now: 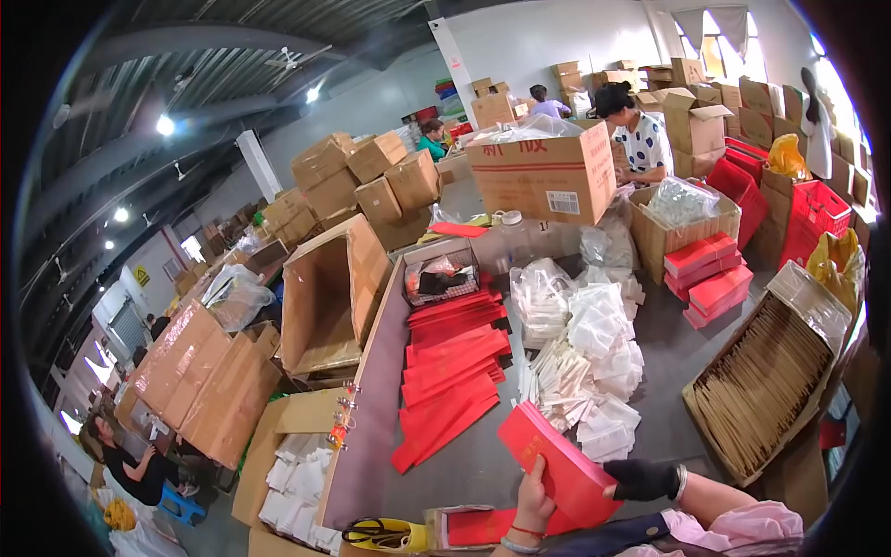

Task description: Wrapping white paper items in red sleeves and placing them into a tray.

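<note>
Warehouse packing table [483, 464], grey, strewn with clear bags [594, 362]: left hand [534, 501] and black-gloved right hand [640, 480] both pinched a red envelope stack [555, 462] above its near edge, apparently mid-sorting; laying it down squarely likely came next.

Single head-worn fisheye view, angled down and forward over a grey packing table [668, 343], hands [640, 480] close below

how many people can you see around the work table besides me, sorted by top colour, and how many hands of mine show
Person in a white spotted top: 1
Person in a green top: 1
Person in a pale lilac top: 1
Person in a black top: 1
My own hands, left hand bare and right hand in a black glove, both on the red envelope stack: 2
Total: 4 people, 2 hands
</note>
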Demonstrator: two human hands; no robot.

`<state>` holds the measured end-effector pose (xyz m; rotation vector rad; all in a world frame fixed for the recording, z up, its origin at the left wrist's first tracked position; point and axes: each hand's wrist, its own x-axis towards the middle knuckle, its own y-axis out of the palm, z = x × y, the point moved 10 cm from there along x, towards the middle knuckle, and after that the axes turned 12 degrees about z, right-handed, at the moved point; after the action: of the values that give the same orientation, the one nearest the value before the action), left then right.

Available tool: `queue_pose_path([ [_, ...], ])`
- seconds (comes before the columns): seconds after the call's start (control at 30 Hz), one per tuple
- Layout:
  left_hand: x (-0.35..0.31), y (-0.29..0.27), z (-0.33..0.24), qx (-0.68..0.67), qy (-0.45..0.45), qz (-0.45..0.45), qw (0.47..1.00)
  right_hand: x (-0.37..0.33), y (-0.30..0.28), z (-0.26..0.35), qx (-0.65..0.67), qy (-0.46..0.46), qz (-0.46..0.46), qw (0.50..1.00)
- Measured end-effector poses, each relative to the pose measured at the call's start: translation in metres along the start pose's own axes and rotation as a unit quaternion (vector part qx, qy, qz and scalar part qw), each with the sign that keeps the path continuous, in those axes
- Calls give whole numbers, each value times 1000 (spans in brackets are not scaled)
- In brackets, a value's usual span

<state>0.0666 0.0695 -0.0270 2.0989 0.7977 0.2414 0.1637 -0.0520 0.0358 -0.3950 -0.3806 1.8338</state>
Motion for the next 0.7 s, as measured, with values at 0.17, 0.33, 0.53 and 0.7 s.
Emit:
queue_pose_path([
  [0.17, -28, -5, 39, -74, -73, 13, 994, -12, -27, 70, -147, -72, -186, 969],
  [0.33, -24, 50, 19, -25, -103, 175, 979, 9, -29, 76, -187, -104, -156, 964],
  [0.53, -24, 33, 15, -27, -67, 33, 997, -10, -48, 96, -216, -122, -196, 949],
  [0.7, -28, 47, 12, 13, -69, 75, 995, -11, -57, 88, -227, -46, -249, 940],
])
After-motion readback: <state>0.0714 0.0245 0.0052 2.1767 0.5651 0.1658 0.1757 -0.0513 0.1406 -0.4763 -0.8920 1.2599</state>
